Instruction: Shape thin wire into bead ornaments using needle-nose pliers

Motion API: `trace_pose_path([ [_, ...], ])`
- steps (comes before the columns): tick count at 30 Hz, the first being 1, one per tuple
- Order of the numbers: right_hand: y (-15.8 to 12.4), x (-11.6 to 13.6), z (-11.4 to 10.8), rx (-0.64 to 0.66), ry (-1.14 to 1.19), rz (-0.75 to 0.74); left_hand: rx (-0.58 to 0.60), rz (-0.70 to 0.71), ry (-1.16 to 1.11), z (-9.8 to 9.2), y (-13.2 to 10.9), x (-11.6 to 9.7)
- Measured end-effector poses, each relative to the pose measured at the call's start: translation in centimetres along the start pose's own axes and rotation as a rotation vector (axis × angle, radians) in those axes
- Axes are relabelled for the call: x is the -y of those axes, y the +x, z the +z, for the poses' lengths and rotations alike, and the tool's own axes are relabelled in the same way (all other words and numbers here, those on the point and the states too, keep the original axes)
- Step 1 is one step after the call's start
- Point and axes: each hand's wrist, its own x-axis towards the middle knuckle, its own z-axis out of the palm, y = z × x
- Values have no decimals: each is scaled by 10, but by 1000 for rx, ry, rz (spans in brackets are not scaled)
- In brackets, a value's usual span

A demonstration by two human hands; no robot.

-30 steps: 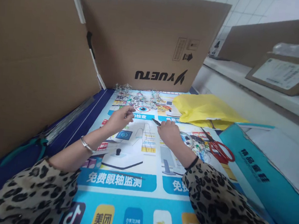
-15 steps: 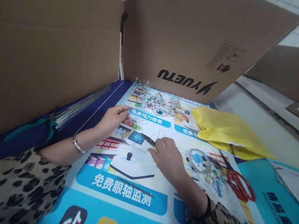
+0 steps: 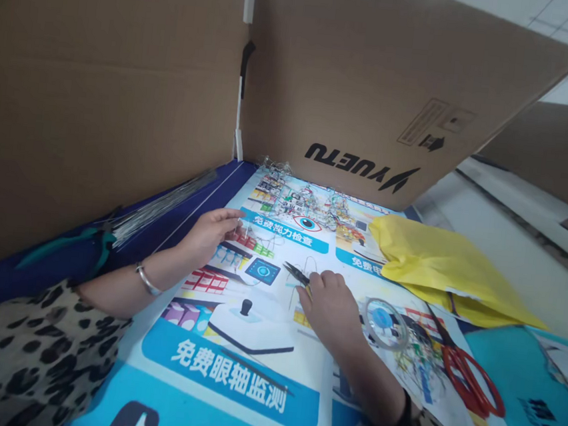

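In the head view, my right hand is closed around a pair of needle-nose pliers. Their dark jaws point up and to the left and look slightly parted, and most of the handles is hidden in my palm. Over the left side of the printed sheet, my left hand pinches a thin wire between thumb and fingers. The wire is fine and its full length is hard to make out. A gap separates the plier tips from my left fingers. Several bent wire pieces lie beyond both hands.
Cardboard panels stand behind and left. Teal-handled pliers and straight wires lie at left. On the right are a tape roll, red scissors, a wire pile, a yellow bag and a teal packet.
The whole view has shifted a little. The plier jaws have turned and now look slightly parted. My left fingers are stretched a bit straighter in their pinch.
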Motion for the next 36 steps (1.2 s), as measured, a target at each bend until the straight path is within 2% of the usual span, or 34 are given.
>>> trace_pose_path([
  [8,1,-19,2,-24,30,57,10,-43,-9,-1,-7,-1],
  [10,0,-19,-2,-75,175,69,45,-66,-22,5,-14,-5],
  [12,-2,-13,-10,-103,415,105,112,-101,-57,13,-25,-10],
  [15,-7,1,-26,52,817,245,205,-178,-68,30,-45,-14],
  [17,-10,11,-36,140,1021,286,243,-230,-61,41,-59,-14],
  [21,-15,27,-40,180,1312,298,319,-271,-40,58,-80,-12],
  [24,-18,33,-36,143,1524,314,365,-235,-9,65,-86,-8],
  [27,-19,34,-34,103,1658,348,393,-186,29,67,-87,-2],
  [30,-20,33,-35,116,1696,356,423,-191,32,69,-86,3],
  [36,-19,33,-37,191,1791,314,595,-253,-107,75,-90,7],
])
